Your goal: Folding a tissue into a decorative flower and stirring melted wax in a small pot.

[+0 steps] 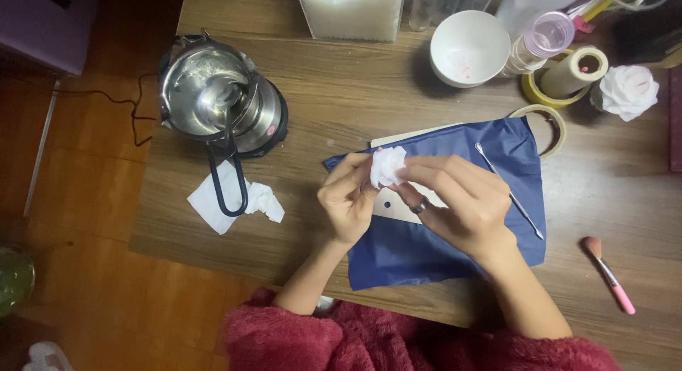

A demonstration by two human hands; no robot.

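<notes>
Hands meet over a blue sheet (455,254) on the wooden table (355,101), and between them I see a small white piece (388,165), crumpled or petal-like, held just above the sheet and clear of it. Left hand (348,200) pinches its left edge with fingertips curled in, palm turned toward the right hand. Right hand (462,200) comes over from the other side, fingers bent, thumb and forefinger closed on the piece's right edge; a ring shows on one finger. Both wrists are raised off the table, forearms angling in from red fuzzy sleeves (398,339). I judge the piece light, thin and soft, likely to crease or tear under a hard squeeze, so a light grip at the rim with fingertips suits it better than pressure on the middle. Under the hands a pale card (394,207) lies on the sheet, and a thin metal tool (508,190) lies on the sheet to the right. A steel pot (213,94) sits on a burner well left, tissue (227,200) below it. A white bowl (469,47), tape rolls (550,97), a white flower (626,90) and a pink brush (609,275) sit apart.
</notes>
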